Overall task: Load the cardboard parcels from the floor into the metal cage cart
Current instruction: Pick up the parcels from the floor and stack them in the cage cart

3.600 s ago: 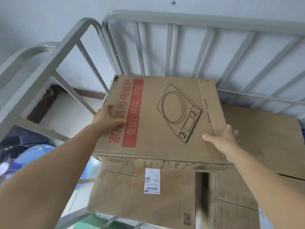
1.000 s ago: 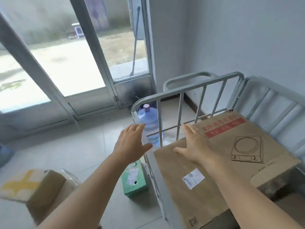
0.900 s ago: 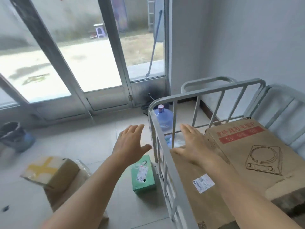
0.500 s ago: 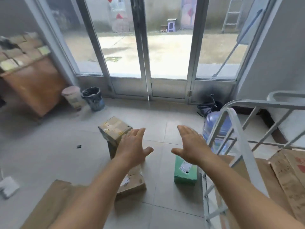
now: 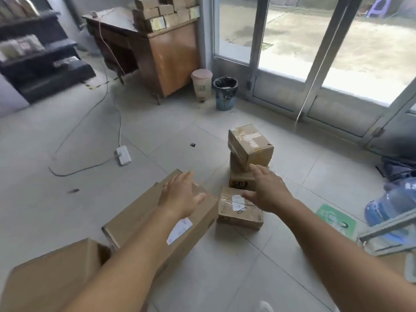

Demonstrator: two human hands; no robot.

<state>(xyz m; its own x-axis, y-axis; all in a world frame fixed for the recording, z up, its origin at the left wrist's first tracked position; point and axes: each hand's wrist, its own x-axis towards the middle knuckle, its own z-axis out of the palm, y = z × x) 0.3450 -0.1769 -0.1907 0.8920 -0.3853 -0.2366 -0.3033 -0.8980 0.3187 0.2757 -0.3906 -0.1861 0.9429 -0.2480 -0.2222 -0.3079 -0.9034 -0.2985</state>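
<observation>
Both hands empty, fingers spread, left hand (image 5: 180, 199) over the long parcel (image 5: 157, 224), right hand (image 5: 267, 192) over the small taped parcel (image 5: 239, 210) on the floor; I'd grip opposite sides and lift level.

My left forearm hides part of the long parcel (image 5: 144, 224); the cage cart (image 5: 387, 230) is cut off at right.
</observation>
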